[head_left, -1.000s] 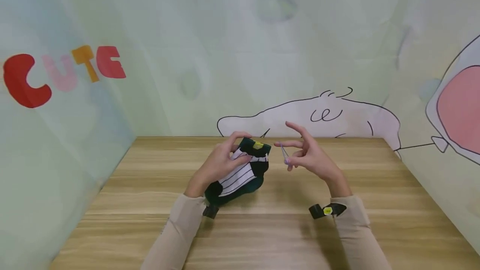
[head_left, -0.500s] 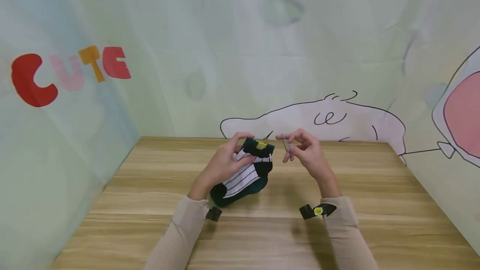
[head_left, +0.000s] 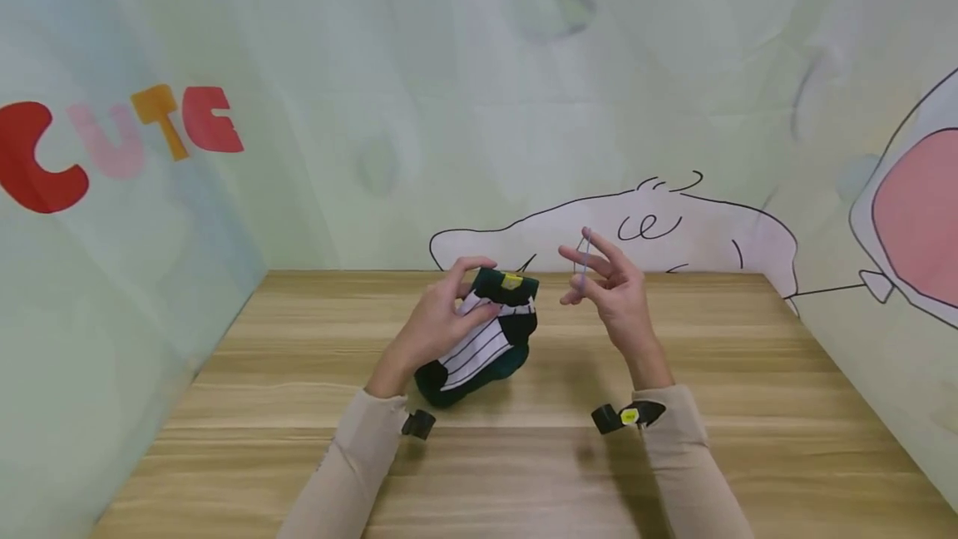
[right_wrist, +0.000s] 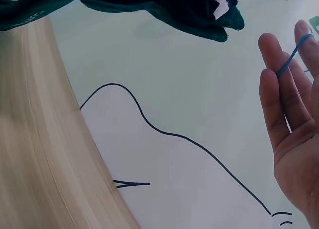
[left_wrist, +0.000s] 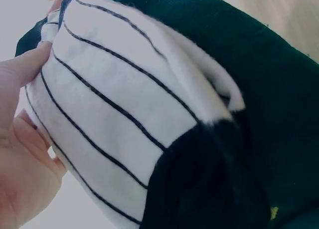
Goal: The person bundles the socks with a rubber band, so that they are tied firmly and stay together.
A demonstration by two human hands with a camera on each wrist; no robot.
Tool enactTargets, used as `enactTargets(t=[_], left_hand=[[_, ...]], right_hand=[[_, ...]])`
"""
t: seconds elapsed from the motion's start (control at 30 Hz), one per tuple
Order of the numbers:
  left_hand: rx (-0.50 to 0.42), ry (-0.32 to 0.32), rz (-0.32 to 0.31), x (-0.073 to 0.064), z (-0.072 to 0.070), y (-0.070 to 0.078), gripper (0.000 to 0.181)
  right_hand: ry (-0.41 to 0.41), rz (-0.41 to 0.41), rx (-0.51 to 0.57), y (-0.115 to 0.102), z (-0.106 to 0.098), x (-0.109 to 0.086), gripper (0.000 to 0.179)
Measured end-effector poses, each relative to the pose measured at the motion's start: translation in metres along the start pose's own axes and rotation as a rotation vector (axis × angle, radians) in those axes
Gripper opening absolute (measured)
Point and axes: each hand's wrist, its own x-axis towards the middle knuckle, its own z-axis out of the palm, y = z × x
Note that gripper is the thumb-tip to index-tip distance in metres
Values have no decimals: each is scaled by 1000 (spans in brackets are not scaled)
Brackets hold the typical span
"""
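My left hand [head_left: 441, 318] grips a folded bundle of socks [head_left: 479, 353] above the table, thumb across its front and fingers behind. One sock is white with thin dark stripes and black patches, with dark green fabric behind it; a yellow mark sits near the folded top. In the left wrist view the thumb presses the striped sock [left_wrist: 109, 89]. My right hand [head_left: 617, 289] is raised to the right of the socks, apart from them. A thin blue elastic band [head_left: 585, 260] is stretched between its spread index finger and thumb; the right wrist view shows the band [right_wrist: 294, 54] looped over extended fingers.
Below both hands lies a wood-grain table [head_left: 524, 481]. A pale printed backdrop [head_left: 374, 106] stands along its back and sides, bearing coloured letters and a cartoon outline. Each wrist wears a small black camera, such as the right wrist camera [head_left: 608, 418].
The right hand's fingers drew together half a second ago and have now spread, moving up and stretching the band upright. The left hand still holds the socks in nearly the same place.
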Motion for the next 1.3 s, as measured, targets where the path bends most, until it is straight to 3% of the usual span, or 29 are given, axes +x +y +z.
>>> enactTargets(t=[0.13,0.37,0.6,0.93,1.1,1.3], left_hand=[[-20,15,14,0,-2,0,54],[-53,31,12,0,-5,2,54],[-40,74,5,0,-7,4,54],[-31,155,39,1,-6,1,54],[-55,150,46,1,-4,1,53],[-91,120,41,0,-1,3,50]], right_hand=[[-18,11,10,2,1,0,61],[-149,83,-66,9,4,-2,59],[-259,162,-94,11,14,-3,71],[-313,202,-155,12,26,-6,88],[-329,201,-155,14,33,-7,100],[-329,230,-174,13,37,-9,97]])
